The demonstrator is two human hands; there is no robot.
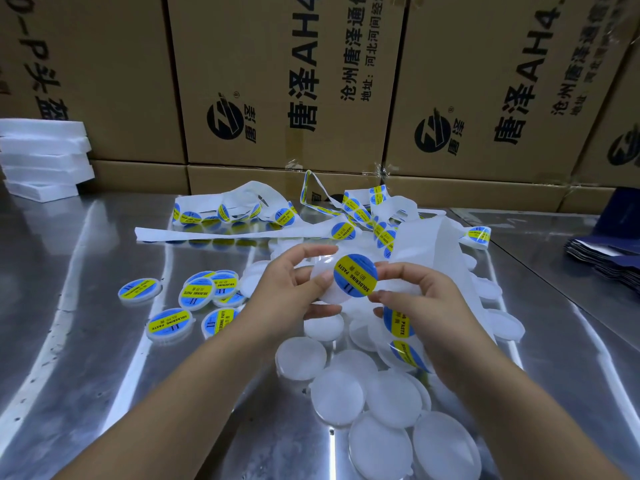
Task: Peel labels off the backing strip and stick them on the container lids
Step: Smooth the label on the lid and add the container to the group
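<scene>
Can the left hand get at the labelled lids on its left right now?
Likely not yet: the left hand grips the white lid being labelled. Otherwise nothing stands between it and the labelled lids.

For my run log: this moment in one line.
left hand holds lid | right hand pinches label onto it | labelled lids at left

My left hand [291,282] grips a white lid [329,297]; my right hand [412,296] pinches the blue-and-yellow label [355,275] over it, above the table's [104,341] middle.
</scene>
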